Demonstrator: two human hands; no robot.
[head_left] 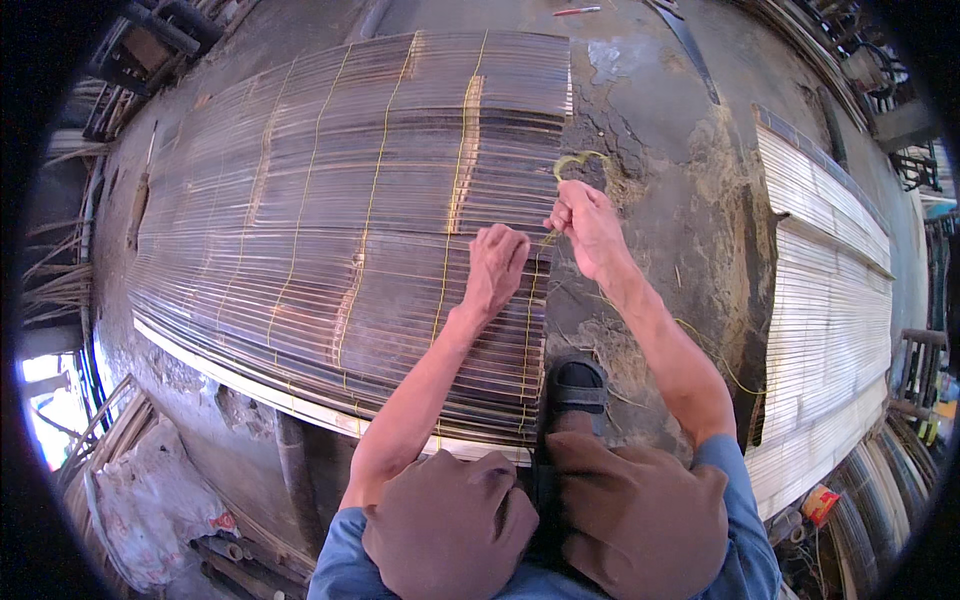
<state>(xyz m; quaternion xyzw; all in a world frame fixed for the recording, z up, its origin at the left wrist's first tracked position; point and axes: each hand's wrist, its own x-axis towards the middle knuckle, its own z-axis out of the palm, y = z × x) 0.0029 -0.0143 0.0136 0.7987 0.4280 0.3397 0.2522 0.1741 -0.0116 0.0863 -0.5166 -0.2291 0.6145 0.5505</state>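
Note:
A large mat of thin dark slats (410,175), crossed by lines of yellow cord, lies in front of me. My right hand (592,228) is closed just off the mat's right edge, gripping yellow cord (578,160) that loops out above the fist. More of this cord runs down past my right forearm. Over the mat near that edge, my left hand (497,262) has its fingers curled and pinched together. A short stretch of cord shows between the two hands. What lies inside the left fingertips is hidden.
A pale slatted mat (825,270) lies at the right. At the far side are a red pen-like stick (577,11) and a long blade (690,50). A thin handled tool (140,200) lies at the left. My sandalled foot (578,385) is beside the dark mat.

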